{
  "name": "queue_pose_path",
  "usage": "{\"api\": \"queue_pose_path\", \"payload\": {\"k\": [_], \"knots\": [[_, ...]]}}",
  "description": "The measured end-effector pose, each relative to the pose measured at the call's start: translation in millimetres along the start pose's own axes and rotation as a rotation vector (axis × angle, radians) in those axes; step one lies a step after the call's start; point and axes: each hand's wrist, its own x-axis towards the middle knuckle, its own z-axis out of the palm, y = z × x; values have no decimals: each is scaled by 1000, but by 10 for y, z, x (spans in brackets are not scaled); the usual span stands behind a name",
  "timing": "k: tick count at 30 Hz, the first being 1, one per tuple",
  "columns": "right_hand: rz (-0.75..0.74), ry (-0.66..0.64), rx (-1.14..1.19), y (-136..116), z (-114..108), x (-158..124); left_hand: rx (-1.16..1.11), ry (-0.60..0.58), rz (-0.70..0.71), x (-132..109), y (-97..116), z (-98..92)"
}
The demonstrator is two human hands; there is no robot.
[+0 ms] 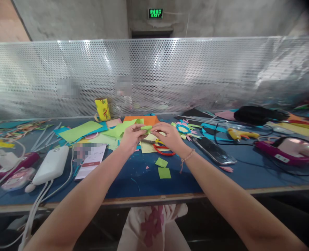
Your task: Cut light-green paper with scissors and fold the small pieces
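A small piece of light green paper (146, 128) is pinched between my left hand (131, 138) and my right hand (170, 136), above the middle of the table. Fingers of both hands are closed on it; how it is folded is too small to tell. Just below my right hand lie scissors with red and yellow handles (164, 150), partly hidden, on a pale yellow sheet (147, 148). Two green paper squares (164, 173) rest on the blue table nearer to me. To the right of my right hand is a blue and pink paper flower (183, 127).
A phone with a lit screen (91, 164) and a white power bank (52, 164) with cables lie left. A dark phone (214, 150), a yellow glue gun (241, 134) and a purple power strip (279, 153) lie right. Behind stand a yellow box (102, 108) and a perforated metal screen (154, 69).
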Motion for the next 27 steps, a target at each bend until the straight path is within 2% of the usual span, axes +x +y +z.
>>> {"api": "queue_pose_path", "payload": {"k": [5, 14, 27], "knots": [[19, -2, 6, -1, -17, 2, -33, -27, 3, -2, 6, -5], [106, 13, 155, -18, 30, -16, -11, -12, 27, -22, 20, 9], [271, 71, 254, -69, 78, -21, -120, -42, 12, -56, -6, 37]]}}
